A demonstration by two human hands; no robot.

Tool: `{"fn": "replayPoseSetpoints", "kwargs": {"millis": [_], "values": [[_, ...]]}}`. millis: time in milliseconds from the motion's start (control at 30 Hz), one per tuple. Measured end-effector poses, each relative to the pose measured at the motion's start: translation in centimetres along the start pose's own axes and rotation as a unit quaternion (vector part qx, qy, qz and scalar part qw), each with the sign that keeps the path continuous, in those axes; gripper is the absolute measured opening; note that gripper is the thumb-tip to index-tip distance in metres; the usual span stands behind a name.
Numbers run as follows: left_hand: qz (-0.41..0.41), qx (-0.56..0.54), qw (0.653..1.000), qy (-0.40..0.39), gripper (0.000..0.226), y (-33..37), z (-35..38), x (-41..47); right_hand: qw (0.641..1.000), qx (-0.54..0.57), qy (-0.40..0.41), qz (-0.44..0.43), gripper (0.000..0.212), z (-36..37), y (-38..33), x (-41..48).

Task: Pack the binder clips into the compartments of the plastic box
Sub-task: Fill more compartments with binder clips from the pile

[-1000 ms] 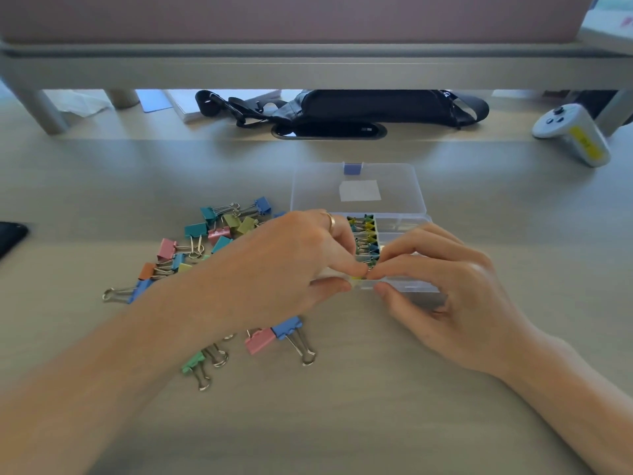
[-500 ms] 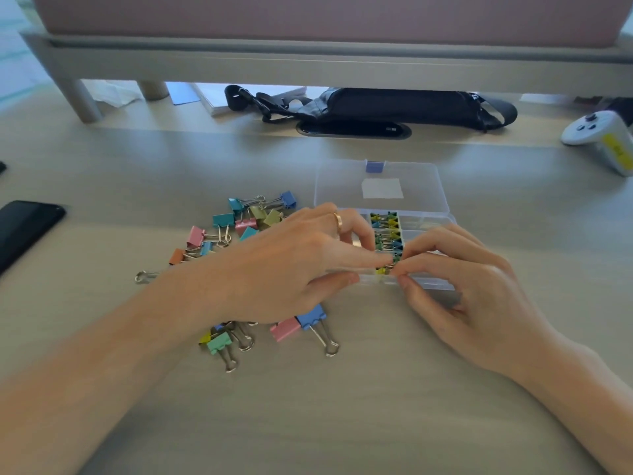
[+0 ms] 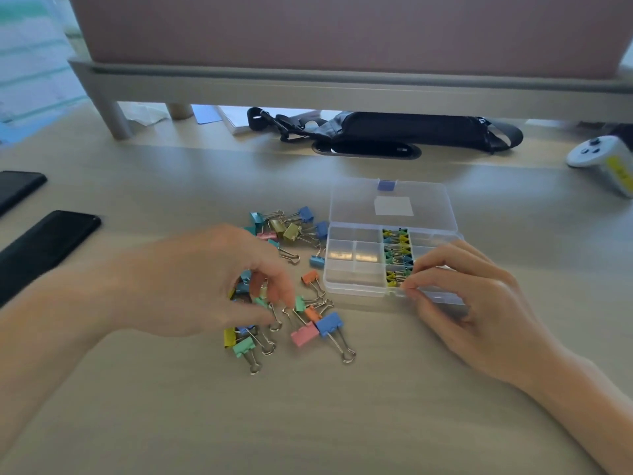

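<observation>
The clear plastic box lies open on the desk, its lid folded back. Its middle column holds several small binder clips; the left compartments look bare. Loose coloured binder clips lie left of the box, with more nearer me. My left hand hovers over this nearer group, fingers loosely curled down, fingertips close to a green clip, holding nothing I can see. My right hand pinches the box's front wall with thumb and forefinger, right beside the front yellow clip.
A black phone lies at the left edge. At the back, under a raised shelf, sit a black bag and some papers. A white controller rests at the far right.
My left hand has left the box and swung left over the loose clips. My right hand stays at the box's front edge. The camera view has shifted left.
</observation>
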State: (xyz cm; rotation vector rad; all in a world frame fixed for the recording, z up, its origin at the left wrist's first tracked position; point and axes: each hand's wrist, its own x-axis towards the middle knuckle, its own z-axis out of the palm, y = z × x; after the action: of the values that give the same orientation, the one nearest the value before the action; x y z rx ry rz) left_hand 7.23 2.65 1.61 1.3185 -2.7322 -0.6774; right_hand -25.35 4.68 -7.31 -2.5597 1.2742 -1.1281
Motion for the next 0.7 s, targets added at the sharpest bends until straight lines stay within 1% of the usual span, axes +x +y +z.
{"fn": "replayPoseSetpoints", "kwargs": {"millis": [67,200,367,567,633,700], "values": [[-0.004,0.017,0.999,0.039,0.018,0.3,1.0,0.5,1.000,0.002,0.002,-0.003,0.011,0.0,-0.1,0.0],[-0.012,0.059,0.996,0.067,0.019,0.8,2.4,1.8,1.000,0.005,-0.001,-0.003,0.009,0.1,-0.2,0.0],[-0.018,0.053,0.997,0.057,0.011,1.1,2.4,2.5,1.000,0.007,-0.009,0.004,0.009,-0.1,0.0,-0.1],[-0.027,0.019,0.998,0.053,0.017,1.1,2.1,2.9,1.000,0.020,-0.005,0.011,0.009,-0.1,-0.1,0.0],[-0.029,-0.006,0.998,0.048,0.018,1.3,1.7,2.9,1.000,0.025,-0.002,0.016,0.009,-0.2,-0.1,0.0],[-0.025,-0.047,0.996,0.067,0.025,1.6,1.1,3.1,0.999,0.031,-0.003,0.022,0.009,-0.2,-0.1,-0.1]]}}
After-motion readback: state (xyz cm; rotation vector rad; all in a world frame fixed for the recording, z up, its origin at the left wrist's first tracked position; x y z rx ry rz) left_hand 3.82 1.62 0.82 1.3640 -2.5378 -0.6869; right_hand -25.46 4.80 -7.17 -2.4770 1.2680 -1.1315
